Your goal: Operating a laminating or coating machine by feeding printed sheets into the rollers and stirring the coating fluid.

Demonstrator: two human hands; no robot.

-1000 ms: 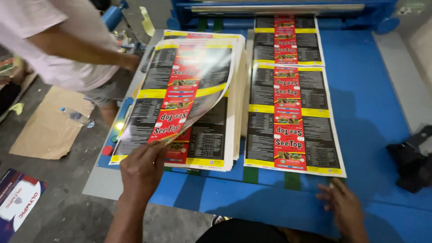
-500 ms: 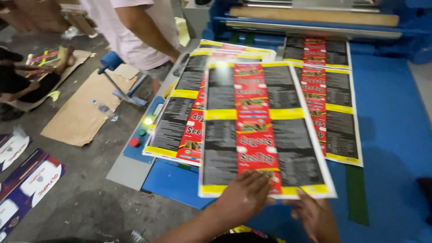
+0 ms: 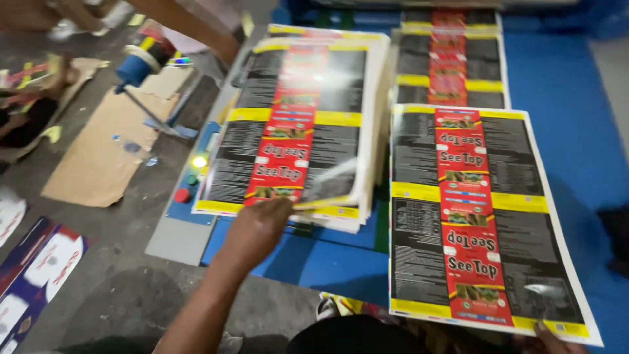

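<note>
On blue table (image 3: pixel 341 262) | 1 sheet stack (image 3: pixel 295 124): L hand (image 3: pixel 259 226) pinching top sheet | 1 loose sheet (image 3: pixel 472 216): R hand (image 3: pixel 553 337) holds edge

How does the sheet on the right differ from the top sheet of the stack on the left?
The right sheet is held up by the right hand at its near corner, overhanging the blue table; the top sheet lies on the stack, left hand at its near edge. Their prints face opposite ways. Both share the same black, yellow and red layout.

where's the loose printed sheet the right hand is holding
In the head view, the loose printed sheet lies at lower right over the blue table, right of the stack of sheets; the right hand holds its near corner.
</note>
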